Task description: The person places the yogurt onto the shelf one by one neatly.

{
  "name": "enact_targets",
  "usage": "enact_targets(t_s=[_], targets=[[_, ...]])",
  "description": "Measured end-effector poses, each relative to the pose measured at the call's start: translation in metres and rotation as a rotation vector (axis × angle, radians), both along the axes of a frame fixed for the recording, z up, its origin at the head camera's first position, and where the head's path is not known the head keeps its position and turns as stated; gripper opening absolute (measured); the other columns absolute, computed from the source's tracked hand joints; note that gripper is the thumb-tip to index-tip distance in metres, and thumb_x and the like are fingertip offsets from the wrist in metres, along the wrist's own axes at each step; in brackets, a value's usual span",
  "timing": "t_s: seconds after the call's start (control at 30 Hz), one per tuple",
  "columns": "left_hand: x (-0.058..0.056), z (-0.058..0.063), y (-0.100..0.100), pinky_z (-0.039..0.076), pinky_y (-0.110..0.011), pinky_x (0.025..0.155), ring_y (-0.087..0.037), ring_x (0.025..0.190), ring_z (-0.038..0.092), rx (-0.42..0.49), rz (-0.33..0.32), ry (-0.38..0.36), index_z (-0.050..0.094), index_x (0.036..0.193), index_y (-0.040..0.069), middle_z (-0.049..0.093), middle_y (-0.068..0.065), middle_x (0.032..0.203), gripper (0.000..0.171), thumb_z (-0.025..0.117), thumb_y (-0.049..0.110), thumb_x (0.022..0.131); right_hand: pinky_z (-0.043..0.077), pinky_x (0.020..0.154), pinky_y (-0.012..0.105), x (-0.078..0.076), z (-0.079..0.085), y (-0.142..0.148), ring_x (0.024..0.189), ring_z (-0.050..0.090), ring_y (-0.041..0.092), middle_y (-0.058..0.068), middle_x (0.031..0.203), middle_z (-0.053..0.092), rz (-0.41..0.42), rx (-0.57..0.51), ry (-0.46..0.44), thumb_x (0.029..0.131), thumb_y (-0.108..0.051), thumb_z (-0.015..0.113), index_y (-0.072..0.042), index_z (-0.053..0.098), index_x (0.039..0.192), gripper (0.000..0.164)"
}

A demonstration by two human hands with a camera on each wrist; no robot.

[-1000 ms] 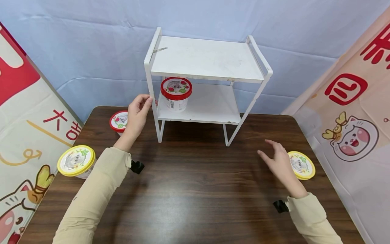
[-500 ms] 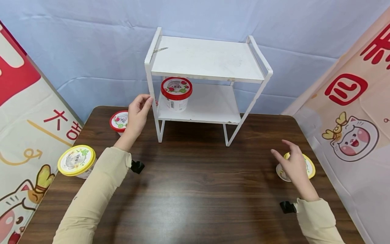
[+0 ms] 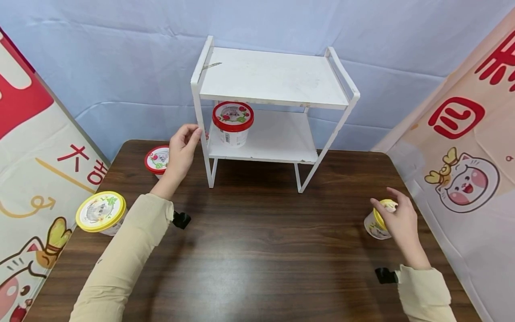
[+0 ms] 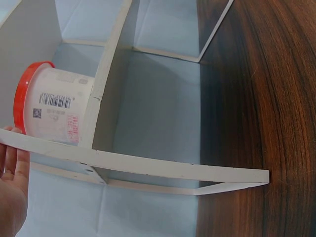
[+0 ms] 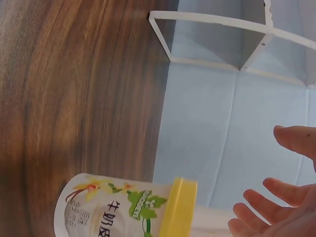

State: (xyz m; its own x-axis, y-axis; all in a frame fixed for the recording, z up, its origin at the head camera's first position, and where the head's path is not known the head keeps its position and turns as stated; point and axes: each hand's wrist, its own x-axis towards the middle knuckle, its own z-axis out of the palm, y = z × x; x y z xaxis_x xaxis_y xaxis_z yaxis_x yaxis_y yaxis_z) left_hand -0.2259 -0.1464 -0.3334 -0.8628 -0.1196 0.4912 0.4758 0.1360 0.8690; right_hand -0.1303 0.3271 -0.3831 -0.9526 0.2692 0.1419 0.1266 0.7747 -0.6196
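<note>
My left hand (image 3: 181, 154) grips the left front post of a white two-tier shelf rack (image 3: 273, 76), its fingers reaching round behind the post. On the lower shelf, just inside that post, stands a white tub with a red lid (image 3: 233, 118); its barcode side shows in the left wrist view. At the right, my right hand (image 3: 402, 223) hovers over a tub with a yellow lid (image 3: 374, 226), thumb and fingers spread and partly covering the lid. In the right wrist view, a gap separates those fingers from the yellow-lidded tub (image 5: 118, 207).
A second red-lidded tub (image 3: 156, 159) stands on the table behind my left forearm, partly hidden. Another yellow-lidded tub (image 3: 100, 212) is at the table's left edge. The dark wooden table (image 3: 257, 250) meets a blue cloth (image 3: 273, 22) behind and printed panels at both sides.
My right hand has moved rightward and slightly down, from left of the yellow-lidded tub to over it. My left hand has stayed at the rack's post.
</note>
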Motion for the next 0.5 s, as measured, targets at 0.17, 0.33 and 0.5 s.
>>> enact_targets(t_s=[0.17, 0.33, 0.5], targets=[[0.000, 0.000, 0.000, 0.042, -0.013, 0.065, 0.002, 0.067, 0.048, 0.005, -0.004, 0.005, 0.053, 0.098, -0.019, 0.055, 0.000, 0.080, 0.019, 0.049, -0.002, 0.091, 0.031, 0.087, 0.057, 0.002, 0.000, 0.006, 0.114, 0.037, 0.047, 0.032, 0.129, 0.038, -0.015, -0.017, 0.022, 0.090, -0.028, 0.055, 0.007, 0.036, 0.133, 0.060], [0.000, -0.001, 0.000, 0.042, -0.013, 0.066, 0.002, 0.067, 0.048, 0.004, -0.002, -0.004, 0.053, 0.098, -0.019, 0.054, -0.002, 0.081, 0.019, 0.049, -0.001, 0.091, 0.029, 0.091, 0.058, 0.004, 0.000, 0.014, 0.117, 0.037, 0.047, 0.032, 0.129, 0.039, -0.050, -0.020, 0.028, 0.089, -0.027, 0.056, 0.008, 0.037, 0.133, 0.059], [-0.001, -0.001, 0.000, 0.043, -0.013, 0.066, 0.001, 0.068, 0.048, 0.009, -0.004, -0.008, 0.053, 0.098, -0.019, 0.054, -0.001, 0.080, 0.019, 0.049, -0.001, 0.091, 0.028, 0.096, 0.056, 0.006, -0.002, 0.021, 0.118, 0.036, 0.047, 0.032, 0.131, 0.039, -0.088, -0.031, 0.024, 0.089, -0.025, 0.056, 0.009, 0.035, 0.134, 0.060]])
